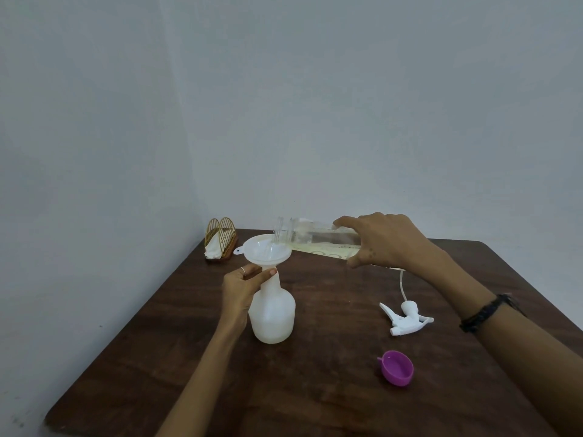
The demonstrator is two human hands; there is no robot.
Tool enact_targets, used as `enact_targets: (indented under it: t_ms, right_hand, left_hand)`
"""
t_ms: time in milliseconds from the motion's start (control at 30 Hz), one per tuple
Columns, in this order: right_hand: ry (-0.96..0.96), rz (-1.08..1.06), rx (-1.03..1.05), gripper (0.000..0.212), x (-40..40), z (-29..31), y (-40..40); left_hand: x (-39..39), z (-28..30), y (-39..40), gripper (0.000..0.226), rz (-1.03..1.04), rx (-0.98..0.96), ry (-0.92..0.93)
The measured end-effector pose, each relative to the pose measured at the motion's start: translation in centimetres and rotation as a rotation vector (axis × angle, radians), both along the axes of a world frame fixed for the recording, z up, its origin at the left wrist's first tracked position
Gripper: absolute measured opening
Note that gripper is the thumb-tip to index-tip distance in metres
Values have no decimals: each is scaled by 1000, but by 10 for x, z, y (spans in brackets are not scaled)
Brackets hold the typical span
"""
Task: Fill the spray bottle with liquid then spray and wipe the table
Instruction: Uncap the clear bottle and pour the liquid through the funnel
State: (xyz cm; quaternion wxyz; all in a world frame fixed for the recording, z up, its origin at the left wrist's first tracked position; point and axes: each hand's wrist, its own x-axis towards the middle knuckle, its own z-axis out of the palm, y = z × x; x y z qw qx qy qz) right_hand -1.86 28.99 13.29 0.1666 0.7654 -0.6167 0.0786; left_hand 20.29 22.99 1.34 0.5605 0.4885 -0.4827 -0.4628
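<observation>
A white translucent spray bottle (pixel 273 313) stands upright on the dark wooden table (pixel 315 389) with a white funnel (pixel 263 251) seated in its neck. My left hand (pixel 241 290) grips the bottle's neck just under the funnel. My right hand (pixel 383 241) holds a clear bottle of pale yellow liquid (pixel 315 239) tipped on its side, its open mouth over the funnel bowl. The white trigger sprayer head (pixel 405 316) with its dip tube lies on the table to the right of the bottle.
A purple cap (pixel 397 368) lies on its side near the front right. A gold wire napkin holder (pixel 220 239) with white tissue stands at the far left corner against the wall. Grey walls meet behind the table.
</observation>
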Motion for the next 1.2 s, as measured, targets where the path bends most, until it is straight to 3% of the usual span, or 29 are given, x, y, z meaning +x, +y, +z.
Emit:
enact_targets:
  t_ms: [100, 367, 1200]
  right_hand:
    - [3, -3, 0, 67, -1, 0, -1]
    - [-2, -17, 20, 66, -3, 2, 0]
    - [26, -22, -4, 66, -4, 1, 0]
  left_hand:
    - [0, 1, 1, 17, -10, -3, 4]
    - [0, -2, -2, 33, 3, -6, 3]
    - [1, -2, 1, 17, -39, -40, 42]
